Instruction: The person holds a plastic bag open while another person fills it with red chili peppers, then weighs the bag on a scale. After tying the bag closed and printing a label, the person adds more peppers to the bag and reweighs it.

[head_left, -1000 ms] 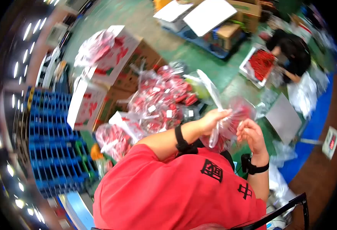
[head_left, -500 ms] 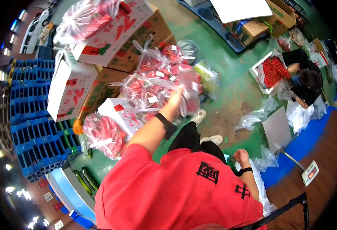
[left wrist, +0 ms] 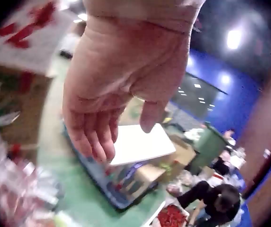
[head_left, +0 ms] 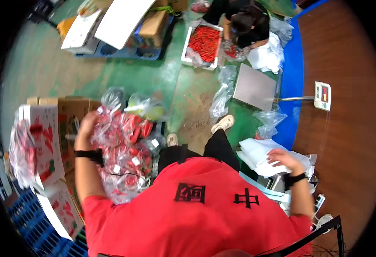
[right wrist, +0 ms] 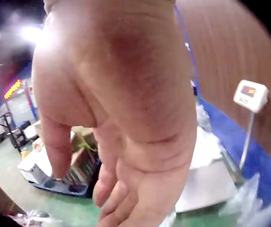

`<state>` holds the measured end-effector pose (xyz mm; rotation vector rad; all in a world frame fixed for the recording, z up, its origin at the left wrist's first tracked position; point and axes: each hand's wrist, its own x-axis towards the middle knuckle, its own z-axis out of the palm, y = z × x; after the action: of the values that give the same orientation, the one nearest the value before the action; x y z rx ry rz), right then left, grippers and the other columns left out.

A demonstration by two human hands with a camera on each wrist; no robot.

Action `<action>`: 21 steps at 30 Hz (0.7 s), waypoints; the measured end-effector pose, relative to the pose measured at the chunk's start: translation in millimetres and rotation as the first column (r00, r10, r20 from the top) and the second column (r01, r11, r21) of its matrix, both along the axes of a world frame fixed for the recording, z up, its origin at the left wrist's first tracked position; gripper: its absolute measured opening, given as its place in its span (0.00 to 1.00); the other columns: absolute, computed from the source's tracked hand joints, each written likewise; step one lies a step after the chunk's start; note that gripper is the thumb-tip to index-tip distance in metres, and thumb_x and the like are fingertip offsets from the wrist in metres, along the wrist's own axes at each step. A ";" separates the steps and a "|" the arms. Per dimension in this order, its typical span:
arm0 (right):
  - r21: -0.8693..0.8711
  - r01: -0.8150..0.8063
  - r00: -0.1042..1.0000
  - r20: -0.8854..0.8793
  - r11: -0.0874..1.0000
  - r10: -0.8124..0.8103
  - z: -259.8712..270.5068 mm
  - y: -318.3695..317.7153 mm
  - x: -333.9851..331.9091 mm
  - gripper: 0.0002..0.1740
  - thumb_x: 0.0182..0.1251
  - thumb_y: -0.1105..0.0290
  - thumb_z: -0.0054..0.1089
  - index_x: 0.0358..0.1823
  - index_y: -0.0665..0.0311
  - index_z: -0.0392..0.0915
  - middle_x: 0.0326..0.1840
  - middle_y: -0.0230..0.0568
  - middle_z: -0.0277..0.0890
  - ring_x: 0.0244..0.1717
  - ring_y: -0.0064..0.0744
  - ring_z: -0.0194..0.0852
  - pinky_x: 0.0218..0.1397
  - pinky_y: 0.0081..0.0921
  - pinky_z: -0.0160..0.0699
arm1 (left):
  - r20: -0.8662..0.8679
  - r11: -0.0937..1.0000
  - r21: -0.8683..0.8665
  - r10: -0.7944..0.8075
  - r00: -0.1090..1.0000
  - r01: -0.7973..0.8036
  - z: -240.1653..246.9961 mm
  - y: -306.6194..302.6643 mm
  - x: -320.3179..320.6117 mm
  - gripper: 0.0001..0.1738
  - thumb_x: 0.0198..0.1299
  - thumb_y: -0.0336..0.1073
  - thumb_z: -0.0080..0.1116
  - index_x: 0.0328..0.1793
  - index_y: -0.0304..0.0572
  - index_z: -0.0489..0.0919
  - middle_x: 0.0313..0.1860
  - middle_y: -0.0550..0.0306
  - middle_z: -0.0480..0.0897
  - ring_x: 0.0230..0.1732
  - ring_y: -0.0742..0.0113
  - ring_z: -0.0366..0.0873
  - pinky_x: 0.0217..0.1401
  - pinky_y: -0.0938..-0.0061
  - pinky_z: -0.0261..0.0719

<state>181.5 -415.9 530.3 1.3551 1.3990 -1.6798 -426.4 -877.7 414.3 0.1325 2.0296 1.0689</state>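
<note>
My left hand [head_left: 88, 124] is over the left edge of a pile of clear plastic bags of red produce [head_left: 130, 145], several with white labels. In the left wrist view its fingers [left wrist: 92, 137] hang loosely with nothing in them. At the other side my right hand [head_left: 285, 159] is spread beside a stack of white plastic bags [head_left: 256, 156]. Nothing is held in that hand; its fingers [right wrist: 121, 198] reach down, lightly bent, in the right wrist view.
Printed cartons [head_left: 46, 141] stand left of the pile. Ahead are a platform scale [head_left: 256, 88] with its display [head_left: 323, 96], a white box [head_left: 186, 60] of red chillies, and a crouching person [head_left: 250, 23]. A loaded blue pallet [head_left: 115, 51] stands farther off.
A second ago my left hand held a bag of red produce; it came down onto the pile and the hand is now empty. The head view has swung right, and the right hand has moved beside the white bags.
</note>
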 end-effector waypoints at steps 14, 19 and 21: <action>0.154 0.100 0.962 -0.267 0.983 -0.056 -163.5 399.8 -145.5 0.15 0.52 0.65 0.52 0.38 0.67 0.70 0.30 0.39 0.72 0.27 0.30 0.73 0.26 0.27 0.76 | 0.125 -0.018 0.061 -0.992 -0.025 0.998 148.6 719.4 194.6 0.30 0.52 0.41 0.56 0.61 0.44 0.62 0.47 0.54 0.73 0.51 0.68 0.67 0.52 0.73 0.66; 0.034 0.306 0.931 -0.218 0.951 -0.292 -329.6 408.4 -133.4 0.13 0.53 0.65 0.51 0.38 0.63 0.68 0.31 0.35 0.71 0.29 0.27 0.71 0.30 0.25 0.73 | -0.108 -0.192 0.357 -0.981 -0.164 0.914 -23.3 765.1 297.7 0.29 0.48 0.32 0.57 0.59 0.40 0.63 0.44 0.52 0.74 0.48 0.61 0.71 0.51 0.68 0.68; 0.058 0.465 0.874 -0.189 0.883 -0.448 -384.7 402.5 -123.9 0.13 0.52 0.65 0.52 0.38 0.63 0.69 0.30 0.35 0.70 0.29 0.27 0.71 0.30 0.25 0.73 | -0.208 -0.112 0.681 -0.977 0.045 0.723 -23.1 780.1 325.5 0.30 0.49 0.27 0.49 0.62 0.37 0.60 0.43 0.50 0.75 0.45 0.57 0.72 0.50 0.67 0.68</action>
<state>57.5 -13.4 145.6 1.7413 1.3403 -2.0934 -100.9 -97.7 391.3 1.4108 0.5846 0.6311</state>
